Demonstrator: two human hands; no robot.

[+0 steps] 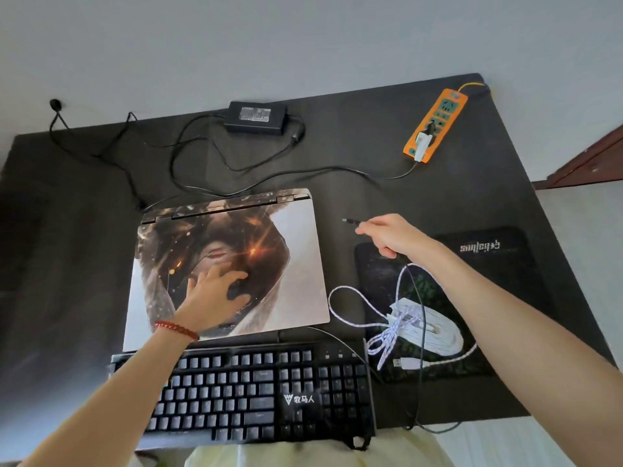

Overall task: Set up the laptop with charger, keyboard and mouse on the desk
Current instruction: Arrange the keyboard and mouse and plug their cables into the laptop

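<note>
While left hand [215, 291] rests on closed laptop [229, 264], right hand [387, 235] pinches USB plug [349, 221].

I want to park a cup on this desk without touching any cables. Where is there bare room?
The left side of the desk mat, between its left edge and the laptop, is bare. So is the back right patch between the power strip and the mouse pad. Charger cables loop behind the laptop, and mouse cables crowd the pad.

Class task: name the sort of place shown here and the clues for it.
Probably a home computer desk: a closed laptop, a black keyboard, a white mouse on a pad, and an orange power strip by a plain wall.
</note>
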